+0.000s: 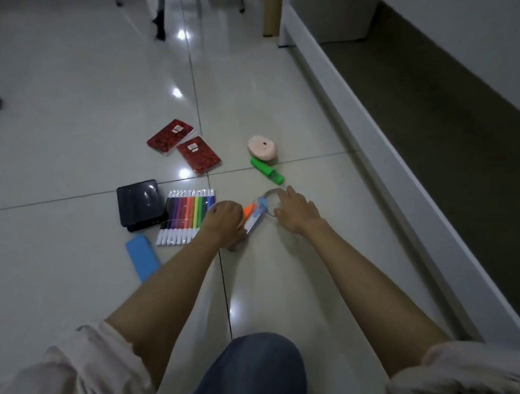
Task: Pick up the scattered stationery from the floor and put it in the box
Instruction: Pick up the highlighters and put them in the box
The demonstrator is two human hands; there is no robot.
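Stationery lies scattered on the tiled floor. My left hand [224, 222] is curled over the near end of a clear packet [255, 215] holding orange and blue items, and seems to grip it. My right hand [294, 212] rests with spread fingers on a clear ring [268, 195] at the packet's far end. A pack of colour markers [187, 216] lies just left of my left hand, beside a black box [139, 203]. A blue flat case [142, 259] lies nearer me. Two red notebooks [184, 146], a pink eraser-like lump [262, 148] and a green highlighter [267, 170] lie farther away.
A white furniture base [376, 161] runs along the right side with a dark gap above it. Chair and table legs [161, 17] stand at the back. My knee in blue jeans [260, 370] is at the bottom centre.
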